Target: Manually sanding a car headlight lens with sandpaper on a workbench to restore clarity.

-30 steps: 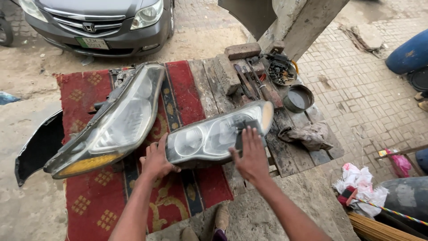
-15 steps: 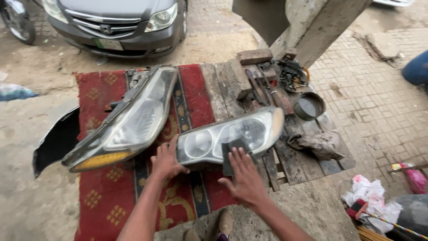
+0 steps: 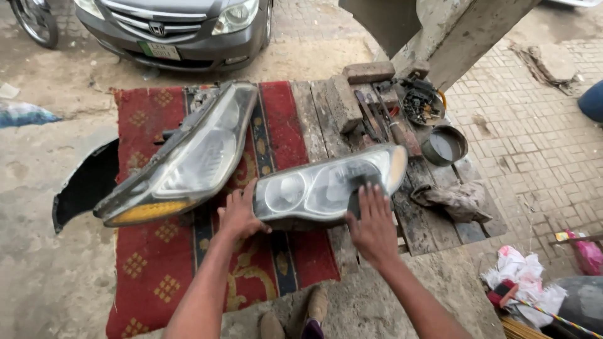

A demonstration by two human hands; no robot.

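A: What's the biggest thing I'm looking down at?

B: From my feed, the grey car point(image 3: 182, 25) parked well beyond my fingertips. Nearer, a red patterned rug point(image 3: 157, 263) lies over the worn wooden plank table point(image 3: 440, 220), and both my hands work on top of it.

A: And on the rug?

B: 2 headlights. The long clear-lensed headlight with an amber corner point(image 3: 188, 157) lies tilted just left of my left hand's fingers, not touched. The smaller cloudy grey headlight point(image 3: 320, 185) lies between my hands, half on the rug, half on the planks.

A: How are the hands set?

B: My left hand point(image 3: 239, 216) is clamped on the near left end of the cloudy headlight, fingers curled against its edge. My right hand point(image 3: 374, 226) lies flat with fingers spread, pressing a small dark pad point(image 3: 355, 194) against the lens; the pad sits right under my fingertips.

A: Smaller bits?

B: Right of my right fingers, a crumpled grey rag point(image 3: 452, 199). Beyond them, a round dark metal bowl point(image 3: 444, 145), a brick point(image 3: 369, 72), and rusty hand tools point(image 3: 377, 119) lying together on the planks.
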